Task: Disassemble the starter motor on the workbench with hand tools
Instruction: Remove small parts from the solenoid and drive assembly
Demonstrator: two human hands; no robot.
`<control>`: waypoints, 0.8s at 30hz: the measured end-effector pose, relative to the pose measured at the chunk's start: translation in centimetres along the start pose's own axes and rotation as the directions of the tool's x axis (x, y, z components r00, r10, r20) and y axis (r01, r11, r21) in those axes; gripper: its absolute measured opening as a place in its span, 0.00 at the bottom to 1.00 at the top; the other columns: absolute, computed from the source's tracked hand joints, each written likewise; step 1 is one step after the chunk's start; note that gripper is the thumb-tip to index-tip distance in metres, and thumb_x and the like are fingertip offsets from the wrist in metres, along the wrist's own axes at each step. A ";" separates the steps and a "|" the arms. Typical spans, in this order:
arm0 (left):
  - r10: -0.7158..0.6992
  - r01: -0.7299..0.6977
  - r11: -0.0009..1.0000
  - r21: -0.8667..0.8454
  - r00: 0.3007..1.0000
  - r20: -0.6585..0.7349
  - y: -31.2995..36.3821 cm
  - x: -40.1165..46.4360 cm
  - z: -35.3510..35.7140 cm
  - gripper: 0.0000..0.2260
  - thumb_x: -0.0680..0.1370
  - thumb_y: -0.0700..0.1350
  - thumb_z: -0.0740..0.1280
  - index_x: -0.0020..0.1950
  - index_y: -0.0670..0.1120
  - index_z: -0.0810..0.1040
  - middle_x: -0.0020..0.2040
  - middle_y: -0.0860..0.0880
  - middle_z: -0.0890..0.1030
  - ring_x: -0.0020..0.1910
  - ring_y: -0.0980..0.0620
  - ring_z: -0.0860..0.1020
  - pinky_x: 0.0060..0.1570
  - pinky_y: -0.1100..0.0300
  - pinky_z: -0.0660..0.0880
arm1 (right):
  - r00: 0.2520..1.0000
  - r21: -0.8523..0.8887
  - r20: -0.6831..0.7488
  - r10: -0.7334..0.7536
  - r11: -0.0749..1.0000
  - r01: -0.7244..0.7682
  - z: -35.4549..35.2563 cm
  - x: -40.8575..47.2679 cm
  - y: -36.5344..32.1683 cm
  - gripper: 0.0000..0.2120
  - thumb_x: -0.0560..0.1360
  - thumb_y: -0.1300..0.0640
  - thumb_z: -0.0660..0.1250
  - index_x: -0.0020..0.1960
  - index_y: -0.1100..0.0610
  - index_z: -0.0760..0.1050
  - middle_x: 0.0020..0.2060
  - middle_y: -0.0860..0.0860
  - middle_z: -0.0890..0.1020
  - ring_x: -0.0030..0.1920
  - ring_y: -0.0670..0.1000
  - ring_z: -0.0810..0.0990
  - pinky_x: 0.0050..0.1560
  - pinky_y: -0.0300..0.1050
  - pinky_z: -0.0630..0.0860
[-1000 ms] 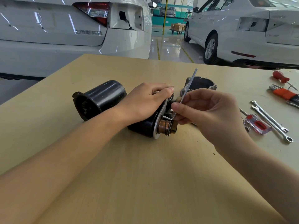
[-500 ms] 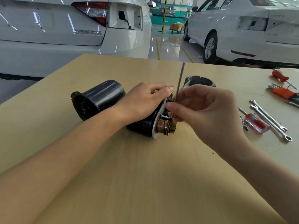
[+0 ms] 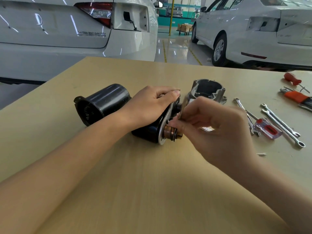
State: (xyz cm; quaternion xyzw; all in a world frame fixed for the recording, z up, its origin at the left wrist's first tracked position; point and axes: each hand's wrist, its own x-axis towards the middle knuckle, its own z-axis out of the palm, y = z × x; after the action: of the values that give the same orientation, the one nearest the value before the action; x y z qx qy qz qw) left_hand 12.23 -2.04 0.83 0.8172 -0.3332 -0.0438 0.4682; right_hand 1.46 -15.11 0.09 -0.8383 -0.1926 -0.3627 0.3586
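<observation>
- Two bare forearms reach in from the near edge across a tan workbench (image 3: 152,191), meeting at its middle.
- The right hand (image 3: 212,125) curls its fingers and pinches a thin metal strip (image 3: 183,107) — blurred, so what it is cannot be told — right at the open end of the starter motor (image 3: 152,130).
- The motor lies on its side at the bench's centre, a silver plate (image 3: 164,125) and a copper-coloured ring (image 3: 169,130) facing the right hand.
- The left hand (image 3: 150,107) is wrapped over the top of the motor's dark body, fingers curled down to the plate's upper edge.
- Just left of that hand lies a black cylindrical housing (image 3: 101,103), its open mouth turned toward the viewer.
- Behind the right hand stands a grey cast end cover (image 3: 207,90), open side up.
- To the right lie two spanners (image 3: 282,125), a clear-handled screwdriver (image 3: 268,130) and, further back, orange-handled pliers (image 3: 297,97) and a red screwdriver (image 3: 293,78); a small screw (image 3: 261,154) sits nearer.
- Beyond the bench — two white cars (image 3: 67,36) parked on a glossy floor.
</observation>
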 end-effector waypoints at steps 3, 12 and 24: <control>-0.004 0.004 1.000 0.018 1.000 0.002 0.0 0.0 0.0 0.15 0.82 0.50 0.59 0.66 0.50 0.77 0.64 0.58 0.78 0.62 0.67 0.71 0.54 0.82 0.62 | 0.931 -0.240 0.171 -0.323 0.903 0.357 -0.4 -0.4 0.5 0.04 0.71 0.71 0.70 0.39 0.65 0.80 0.32 0.57 0.81 0.31 0.57 0.80 0.30 0.50 0.76; -0.012 0.010 0.999 0.033 0.998 0.057 0.0 -0.1 -0.3 0.15 0.81 0.54 0.60 0.66 0.55 0.76 0.62 0.59 0.79 0.63 0.62 0.73 0.66 0.61 0.68 | 0.997 0.044 -0.070 0.030 0.999 -0.027 -0.7 0.3 0.7 0.04 0.69 0.63 0.76 0.40 0.57 0.82 0.34 0.47 0.85 0.35 0.43 0.83 0.38 0.35 0.78; 0.055 -0.078 0.992 0.103 0.976 0.209 0.5 -0.2 -0.7 0.14 0.83 0.47 0.58 0.67 0.51 0.74 0.55 0.58 0.80 0.55 0.61 0.77 0.53 0.66 0.70 | 0.828 0.385 0.096 0.553 0.746 -0.543 -0.8 1.1 0.0 0.06 0.67 0.57 0.75 0.39 0.59 0.80 0.28 0.54 0.83 0.25 0.51 0.82 0.25 0.38 0.76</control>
State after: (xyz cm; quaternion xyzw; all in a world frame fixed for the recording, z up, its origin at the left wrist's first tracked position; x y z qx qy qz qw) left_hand 12.09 -1.56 1.52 0.8213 -0.4091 -0.0938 0.3865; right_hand 1.85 -15.63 1.31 -0.7627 -0.0033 -0.2051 0.6133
